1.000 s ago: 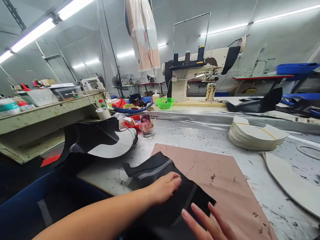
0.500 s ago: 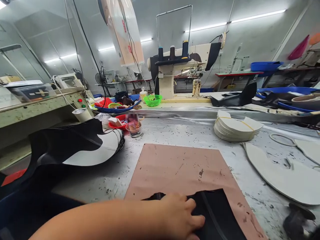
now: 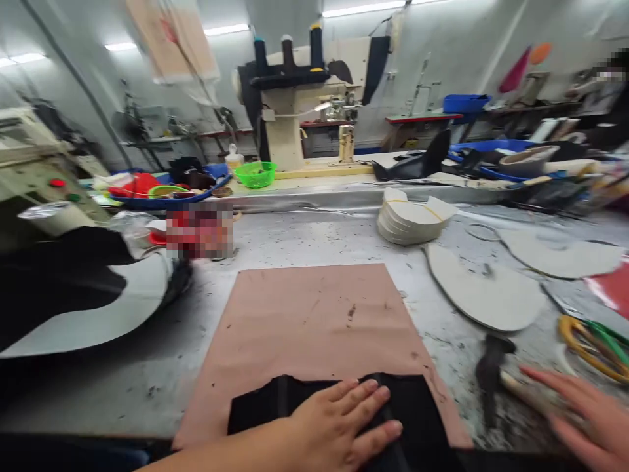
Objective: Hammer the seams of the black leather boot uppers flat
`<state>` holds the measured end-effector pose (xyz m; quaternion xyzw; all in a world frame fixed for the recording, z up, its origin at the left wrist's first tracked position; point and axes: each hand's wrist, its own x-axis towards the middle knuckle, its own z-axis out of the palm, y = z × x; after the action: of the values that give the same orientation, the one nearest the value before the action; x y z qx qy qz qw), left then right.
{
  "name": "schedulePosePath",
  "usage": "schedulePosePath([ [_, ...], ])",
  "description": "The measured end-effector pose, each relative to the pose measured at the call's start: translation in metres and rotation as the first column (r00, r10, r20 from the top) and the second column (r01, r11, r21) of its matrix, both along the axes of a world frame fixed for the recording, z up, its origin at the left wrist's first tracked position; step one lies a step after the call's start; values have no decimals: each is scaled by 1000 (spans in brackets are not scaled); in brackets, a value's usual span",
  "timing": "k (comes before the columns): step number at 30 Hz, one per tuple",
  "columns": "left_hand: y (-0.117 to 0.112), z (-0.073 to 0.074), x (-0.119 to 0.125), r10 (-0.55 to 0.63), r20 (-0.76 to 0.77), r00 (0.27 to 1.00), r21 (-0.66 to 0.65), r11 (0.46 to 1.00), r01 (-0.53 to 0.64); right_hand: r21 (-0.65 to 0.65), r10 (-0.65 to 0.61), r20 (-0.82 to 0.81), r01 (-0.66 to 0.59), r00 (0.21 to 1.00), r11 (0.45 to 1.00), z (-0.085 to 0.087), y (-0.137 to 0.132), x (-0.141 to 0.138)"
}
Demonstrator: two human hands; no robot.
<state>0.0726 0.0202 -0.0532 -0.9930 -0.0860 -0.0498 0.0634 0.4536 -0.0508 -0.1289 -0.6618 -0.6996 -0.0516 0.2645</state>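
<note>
Palm down, my left hand [image 3: 346, 419] lies flat on a black piece of material [image 3: 417, 410], fingers loosely spread over its surface, thumb apart from them. The piece rests on the near end of a pinkish-brown mat [image 3: 309, 314], and its near side runs out of the bottom of my view. To the right, my right hand [image 3: 597, 419] is blurred, its fingers parted above and below the wooden handle of a hammer [image 3: 493, 367]; on the feed I cannot tell whether skin touches wood. The hammer lies just beside the mat's right edge, its dark head toward the mat, so it stands between that hand and the black piece. Beyond the right hand, scissors with yellow handles [image 3: 569, 336] crowd up with a green-handled tool [image 3: 608, 337], near a red sheet [image 3: 615, 285] cut by the view's edge. Farther up the silvery table [image 3: 295, 239], a curved white piece [image 3: 496, 301] lies near the hammer head, with a second white piece [image 3: 565, 255] behind it to the right and a stack of white pieces [image 3: 407, 226], banded in yellow, behind to the left. On my left, a heap of black and white pieces [image 3: 98, 321] takes up the table's side, apart from the mat. Along the far edge I make out a blue tray [image 3: 162, 202] of mixed things, a green basket [image 3: 255, 177] and a cream sewing machine [image 3: 285, 134] carrying three dark thread spools [image 3: 287, 56].
</note>
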Motion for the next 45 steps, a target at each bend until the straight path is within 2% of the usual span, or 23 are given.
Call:
schedulePosePath([
  [1, 1, 3, 2, 10, -11, 1000, -6, 1000, -10, -43, 23, 100, -18, 995, 999, 2, 0, 1],
  [2, 3, 5, 3, 16, -12, 1000, 3, 1000, -16, -62, -26, 195, 39, 980, 997, 4, 1, 0],
  [4, 6, 6, 6, 21, 24, 999, 67, 997, -23, -120, -33, 276, 68, 961, 990, 13, 5, -7],
  [5, 7, 7, 8, 20, 54, 998, 109, 994, -26, -177, -35, 284, 88, 958, 980, 19, 9, -13],
  [7, 9, 7, 13, 13, 108, 994, 164, 986, -31, -236, -127, 255, 189, 959, 953, 37, 16, -27],
  [9, 12, 10, 20, 14, 129, 992, 138, 990, -32, -259, -239, 206, 289, 949, 922, 62, 23, -45],
  [10, 15, 12, 25, 25, 123, 992, 91, 995, -36, -285, -244, 171, 285, 955, 915, 77, 27, -55],
  [13, 29, 16, 41, 83, 70, 994, -137, 988, -73, -451, -120, 71, 139, 990, 881, 114, 41, -86],
  [14, 35, 16, 45, 97, 60, 994, -205, 975, -82, -514, -31, 50, 53, 998, 856, 123, 46, -96],
  [16, 46, 13, 51, 122, 68, 990, -283, 954, -98, -608, 115, 110, -25, 987, 793, 133, 57, -113],
  [19, 58, 3, 51, 227, 144, 963, -298, 938, -176, -670, 225, 220, -21, 949, 742, 135, 68, -126],
  [21, 61, -3, 48, 305, 200, 931, -385, 898, -212, -686, 251, 231, -25, 940, 727, 133, 72, -127],
  [24, 61, -7, 44, 338, 248, 908, -560, 815, -151, -700, 256, 242, -14, 936, 714, 132, 74, -124],
  [26, 60, -7, 44, 335, 259, 906, -600, 790, -121, -698, 246, 235, -12, 940, 716, 132, 75, -122],
  [28, 59, -8, 45, 323, 282, 903, -584, 805, -105, -701, 248, 212, -30, 945, 712, 134, 76, -122],
  [30, 58, -8, 46, 283, 343, 896, -509, 857, -76, -706, 244, 197, -35, 949, 708, 137, 78, -122],
  [32, 56, -9, 47, 222, 416, 882, -398, 916, -43, -671, 189, 205, -2, 960, 741, 139, 80, -123],
  [34, 55, -8, 47, 177, 455, 873, -309, 951, -32, -643, 126, 220, 47, 967, 765, 141, 83, -124],
  [38, 53, -3, 48, 138, 433, 891, -264, 964, -21, -681, 163, 258, 60, 952, 730, 140, 87, -126],
  [41, 53, 1, 48, 116, 400, 909, -256, 967, -11, -592, 119, 269, 67, 956, 803, 136, 88, -129],
  [42, 52, 1, 48, 108, 395, 912, -249, 969, -7, -583, 133, 254, 41, 958, 811, 135, 89, -130],
  [45, 52, 1, 48, 98, 389, 916, -241, 970, -2, -654, 250, 215, -51, 944, 755, 133, 90, -135],
])
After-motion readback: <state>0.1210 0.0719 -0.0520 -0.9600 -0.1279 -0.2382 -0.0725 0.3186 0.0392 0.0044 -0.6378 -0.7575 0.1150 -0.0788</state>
